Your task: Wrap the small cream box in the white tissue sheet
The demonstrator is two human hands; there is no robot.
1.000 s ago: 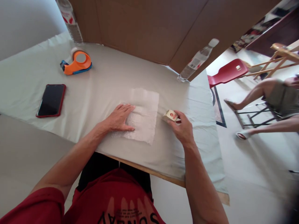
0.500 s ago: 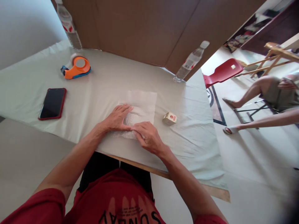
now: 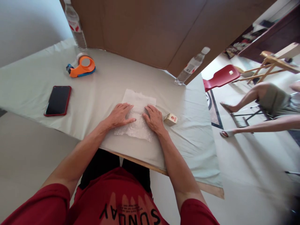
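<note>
A sheet of bubble wrap (image 3: pixel 137 127), whitish and see-through, lies on the cloth-covered table in front of me. My left hand (image 3: pixel 121 115) rests flat on its left side, thumb pointing inward. On the right side of the sheet lies my right hand (image 3: pixel 153 118), fingers stretched out and pointing away from me. Both hands are open, with a strip of the wrap between them. Just right of my right hand sits a small gold and white box (image 3: pixel 171 119) with a red mark on it.
An orange and blue tape dispenser (image 3: pixel 83 66) and a red-cased phone (image 3: pixel 58 100) lie to the left. Water bottles (image 3: pixel 191 67) stand against a cardboard panel (image 3: pixel 140 31) at the back. To the right are a red chair (image 3: pixel 221 76) and a seated person's legs (image 3: pixel 248 97).
My right hand has moved right, away from my left thumb, and its fingers have straightened from a pinch to lying flat. The sheet has turned slightly. The view has shifted a little.
</note>
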